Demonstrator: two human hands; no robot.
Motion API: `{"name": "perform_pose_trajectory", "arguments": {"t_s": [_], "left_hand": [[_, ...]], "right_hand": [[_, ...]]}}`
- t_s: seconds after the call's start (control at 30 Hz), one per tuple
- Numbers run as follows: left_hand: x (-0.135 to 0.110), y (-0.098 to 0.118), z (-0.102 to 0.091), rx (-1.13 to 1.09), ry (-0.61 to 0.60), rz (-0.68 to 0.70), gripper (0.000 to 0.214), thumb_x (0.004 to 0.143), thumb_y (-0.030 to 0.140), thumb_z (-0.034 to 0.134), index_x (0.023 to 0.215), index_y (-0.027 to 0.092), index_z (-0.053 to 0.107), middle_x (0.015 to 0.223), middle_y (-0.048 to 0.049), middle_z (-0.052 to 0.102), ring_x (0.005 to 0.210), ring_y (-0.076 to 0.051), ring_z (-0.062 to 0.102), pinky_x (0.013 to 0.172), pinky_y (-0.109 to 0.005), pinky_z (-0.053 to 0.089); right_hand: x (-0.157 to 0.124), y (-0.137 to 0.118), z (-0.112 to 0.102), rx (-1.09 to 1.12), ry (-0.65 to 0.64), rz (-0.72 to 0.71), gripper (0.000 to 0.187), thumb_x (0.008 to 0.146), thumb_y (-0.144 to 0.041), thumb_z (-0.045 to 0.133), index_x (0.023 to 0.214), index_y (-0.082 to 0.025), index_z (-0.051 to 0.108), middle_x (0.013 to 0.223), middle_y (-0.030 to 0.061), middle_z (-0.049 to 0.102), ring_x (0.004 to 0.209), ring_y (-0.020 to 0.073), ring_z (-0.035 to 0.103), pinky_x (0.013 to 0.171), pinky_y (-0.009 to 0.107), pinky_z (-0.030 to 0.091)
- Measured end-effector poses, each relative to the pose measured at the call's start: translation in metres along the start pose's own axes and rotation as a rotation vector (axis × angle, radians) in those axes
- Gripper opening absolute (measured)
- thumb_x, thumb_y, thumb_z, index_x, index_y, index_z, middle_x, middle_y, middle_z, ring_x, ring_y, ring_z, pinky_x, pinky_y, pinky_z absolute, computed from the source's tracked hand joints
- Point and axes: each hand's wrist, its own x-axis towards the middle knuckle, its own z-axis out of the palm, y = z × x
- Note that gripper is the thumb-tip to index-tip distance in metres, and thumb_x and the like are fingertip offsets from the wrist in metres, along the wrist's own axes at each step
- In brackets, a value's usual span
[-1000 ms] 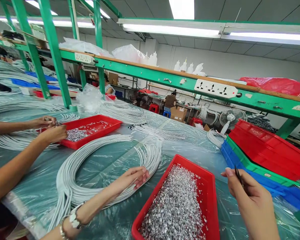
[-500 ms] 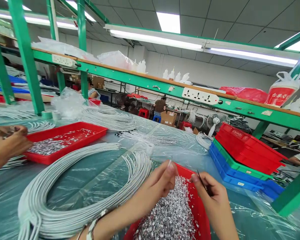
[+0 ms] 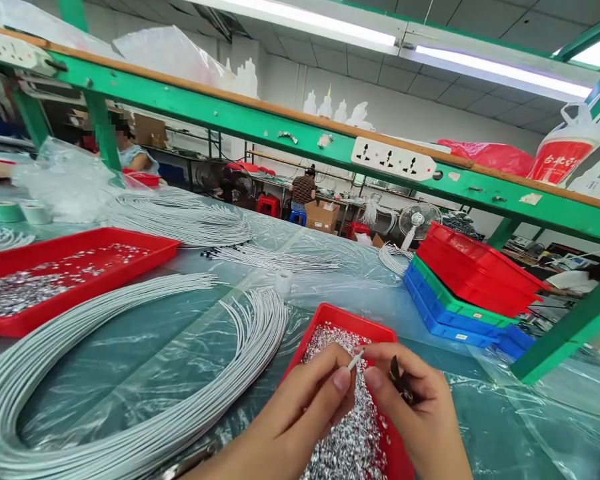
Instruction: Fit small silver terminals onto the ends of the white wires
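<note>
My left hand [image 3: 313,403] is closed, pinching a white cable [image 3: 354,361] near its end, which points up and to the right. My right hand [image 3: 415,407] is curled around a dark, pointed tool that looks like tweezers [image 3: 399,381], its thumb and forefinger close to the cable tip. Whether those fingers touch the tip or hold a small part, I cannot make out. Both hands are over a red tray [image 3: 400,460] of small shiny metal pieces [image 3: 350,443]. To the left lies a large looped bundle of white cables [image 3: 260,353] with its ends fanned out.
Another red tray [image 3: 145,257] with metal pieces sits at the left. Stacked red, green and blue bins [image 3: 480,273] stand on the right. A white roll [image 3: 283,281] and more cable bundles [image 3: 190,223] lie farther back. A green shelf beam [image 3: 220,123] crosses above the table.
My hands have come together, bringing the cable end to my right fingers. The view has shifted right and the other person's hands at the left have left the picture.
</note>
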Motion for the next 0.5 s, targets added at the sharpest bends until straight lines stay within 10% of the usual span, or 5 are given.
{"name": "perform_pose_trajectory", "arguments": {"t_s": [0.5], "left_hand": [[0.003,-0.009,0.0,-0.166,-0.037,-0.009,0.037,0.094,0.056,0.051,0.079,0.023,0.043,0.053,0.0106,0.034,0.047,-0.008,0.024,0.044,-0.023,0.018]], "right_hand": [[-0.002,-0.002,0.006,0.166,-0.019,-0.002,0.007,0.073,-0.02,0.075,0.072,-0.027,0.075,0.062,-0.0047,0.063,0.058,0.0126,0.058,0.061,0.02,0.049]]}}
